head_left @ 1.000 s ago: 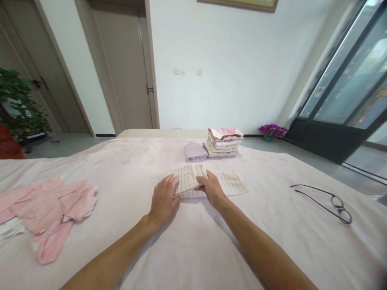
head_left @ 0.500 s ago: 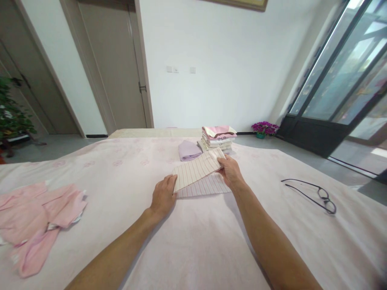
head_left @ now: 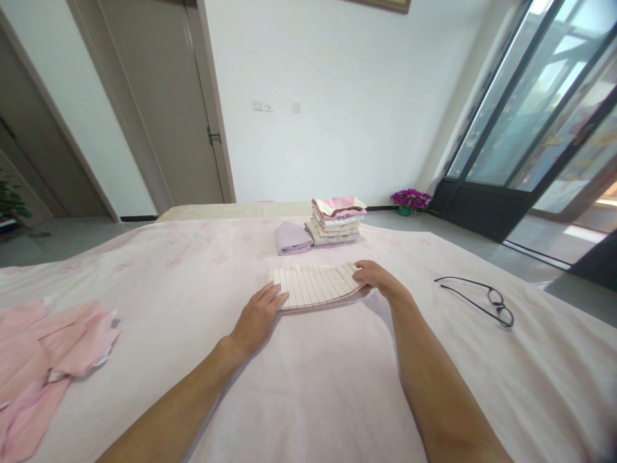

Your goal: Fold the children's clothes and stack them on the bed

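Note:
A folded cloth garment [head_left: 315,286] with thin brown stripes on cream lies in front of me, spread into a long strip. My left hand [head_left: 255,318] rests on its lower left end, fingers laid out over the fabric and slightly apart; the thumb is mostly hidden. At the opposite end, my right hand [head_left: 378,276] pinches the right edge between thumb and fingers, and that end curves up a little. Beyond the strip sit a folded lilac cloth [head_left: 294,238] and, touching it, a stack of folded clothes [head_left: 337,222] with a pink and cream piece on top.
A pale pink sheet [head_left: 308,392] covers the wide surface. Crumpled pink clothing [head_left: 58,347] lies at the left. Black-framed eyeglasses [head_left: 482,299] lie unfolded at the right. Purple flowers [head_left: 411,199] stand on the floor beyond the far edge.
The striped top layer, held up at a slant before, now lies down over the lower layer. My right hand has lowered with its edge. The view has turned slightly right.

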Motion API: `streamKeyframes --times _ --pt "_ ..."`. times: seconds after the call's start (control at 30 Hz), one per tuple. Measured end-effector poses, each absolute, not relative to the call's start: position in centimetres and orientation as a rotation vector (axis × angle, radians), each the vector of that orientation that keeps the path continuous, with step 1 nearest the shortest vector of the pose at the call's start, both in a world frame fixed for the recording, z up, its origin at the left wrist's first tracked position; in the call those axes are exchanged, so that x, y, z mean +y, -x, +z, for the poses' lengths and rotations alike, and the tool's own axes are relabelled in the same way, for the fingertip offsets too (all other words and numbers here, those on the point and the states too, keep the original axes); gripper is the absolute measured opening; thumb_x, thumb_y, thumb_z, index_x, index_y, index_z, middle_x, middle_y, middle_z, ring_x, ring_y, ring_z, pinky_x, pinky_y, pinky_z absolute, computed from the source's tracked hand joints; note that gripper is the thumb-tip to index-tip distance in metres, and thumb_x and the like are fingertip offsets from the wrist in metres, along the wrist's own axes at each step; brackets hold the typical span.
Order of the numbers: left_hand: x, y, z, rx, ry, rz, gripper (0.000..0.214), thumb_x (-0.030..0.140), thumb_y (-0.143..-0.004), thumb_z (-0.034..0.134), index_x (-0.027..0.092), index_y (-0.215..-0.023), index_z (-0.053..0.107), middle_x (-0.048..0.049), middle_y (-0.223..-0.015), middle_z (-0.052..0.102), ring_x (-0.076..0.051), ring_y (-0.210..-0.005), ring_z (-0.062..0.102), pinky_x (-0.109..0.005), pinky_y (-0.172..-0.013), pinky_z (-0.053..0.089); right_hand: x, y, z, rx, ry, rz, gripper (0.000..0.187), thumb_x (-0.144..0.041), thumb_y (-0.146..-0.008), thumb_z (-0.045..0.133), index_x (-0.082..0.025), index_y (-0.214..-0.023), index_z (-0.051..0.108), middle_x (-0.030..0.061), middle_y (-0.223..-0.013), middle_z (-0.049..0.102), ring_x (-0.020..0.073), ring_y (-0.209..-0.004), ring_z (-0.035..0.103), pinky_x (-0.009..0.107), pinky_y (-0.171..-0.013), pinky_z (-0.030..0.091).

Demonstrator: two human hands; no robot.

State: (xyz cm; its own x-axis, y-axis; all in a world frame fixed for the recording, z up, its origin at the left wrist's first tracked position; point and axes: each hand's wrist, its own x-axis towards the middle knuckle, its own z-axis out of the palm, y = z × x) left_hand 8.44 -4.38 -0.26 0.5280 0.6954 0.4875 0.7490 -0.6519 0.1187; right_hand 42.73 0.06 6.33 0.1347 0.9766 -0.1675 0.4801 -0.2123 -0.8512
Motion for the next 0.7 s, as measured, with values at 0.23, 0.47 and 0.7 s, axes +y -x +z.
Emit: streamKeyframes --times 0.23,0.47,0.7 --pt "-4.3 -8.3 -0.5 -1.190 2.771 -0.780 0.051 0.001 -0.089 0.038 0.020 -0.130 0.062 -0.0099 -0.139 0.058 -0.021 -0.138 0.043 -0.044 -0.116 0.037 0.5 -43.8 5.7 -1.536 2.095 0.795 0.037 -0.009 -0.056 0.059 -0.015 -0.091 0.068 0.0033 -0.062 0.065 0.0178 -0.056 0.062 0.026 -0.053 0.048" --pt "-4.9 -8.2 0.2 -1.221 2.818 -0.642 0.048 0.018 -0.090 0.051 0.022 -0.138 0.055 -0.0112 -0.146 0.051 -0.025 -0.139 0.041 -0.046 -0.117 0.030 0.8 -44.0 5.2 -1.650 2.237 0.516 0.044 -0.011 -0.054 0.064 -0.020 -0.097 0.069 0.0083 -0.083 0.069 0.0241 -0.078 0.067 0.033 -0.069 0.048" --pt "-4.8 -7.9 0.3 -1.450 2.791 -0.752 0.042 0.040 -0.097 0.045 0.024 -0.133 0.060 -0.0092 -0.145 0.053 -0.025 -0.137 0.044 -0.048 -0.116 0.030 0.1 -43.2 5.7 -1.734 2.396 0.177 0.050 -0.018 -0.065 0.065 -0.025 -0.115 0.063 0.0116 -0.104 0.069 0.0271 -0.094 0.065 0.036 -0.077 0.047"
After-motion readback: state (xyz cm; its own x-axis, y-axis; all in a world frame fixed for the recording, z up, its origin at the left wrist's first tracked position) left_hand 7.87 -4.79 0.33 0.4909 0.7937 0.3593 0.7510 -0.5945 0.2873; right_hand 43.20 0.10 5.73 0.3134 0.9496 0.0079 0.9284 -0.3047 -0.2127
